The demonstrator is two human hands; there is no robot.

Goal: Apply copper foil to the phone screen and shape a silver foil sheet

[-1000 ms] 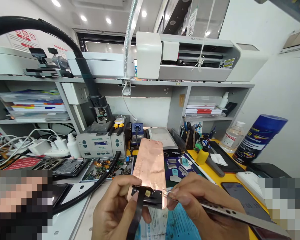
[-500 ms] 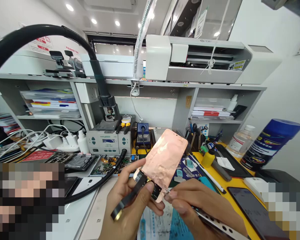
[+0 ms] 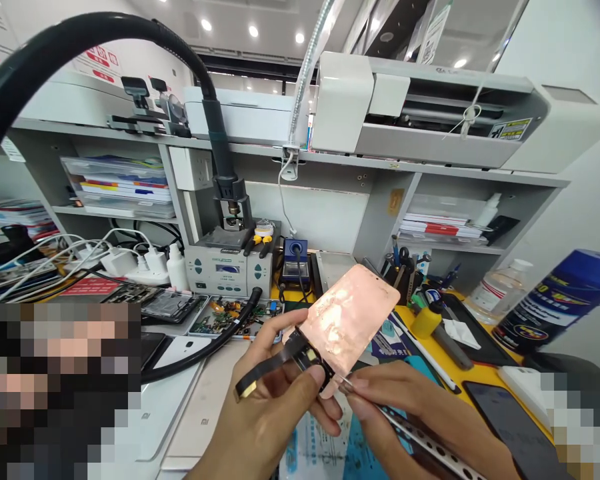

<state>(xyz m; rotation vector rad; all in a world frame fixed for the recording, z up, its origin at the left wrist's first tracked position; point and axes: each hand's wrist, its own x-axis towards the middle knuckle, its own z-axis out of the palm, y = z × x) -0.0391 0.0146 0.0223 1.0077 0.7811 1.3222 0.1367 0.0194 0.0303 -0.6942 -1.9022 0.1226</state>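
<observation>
My left hand [image 3: 273, 413] is closed around the lower end of a phone screen [image 3: 353, 317], its copper-coloured back turned toward me. The thumb presses near a dark connector area on the bottom edge. From that edge a black flex cable [image 3: 265, 371] curls out over the hand, ending in a gold tip. In my right hand [image 3: 413, 407] are metal tweezers [image 3: 423, 437] with a row of holes along the handle. Their tip is at the lower right corner of the copper back, close to my left fingertips; exact contact is too small to tell.
A grey soldering station [image 3: 225, 270] stands behind, with a black hose [image 3: 200, 370] crossing the left side. A tray of small circuit parts [image 3: 225, 317] lies there. At right are a blue spray can [image 3: 555, 303], a clear bottle [image 3: 500, 287] and a dark phone [image 3: 510, 420].
The view has shifted, so the bench sits differently in the picture. The phone screen has tilted further to the right. Both hands keep their grip, with the tweezer tip still at the lower corner.
</observation>
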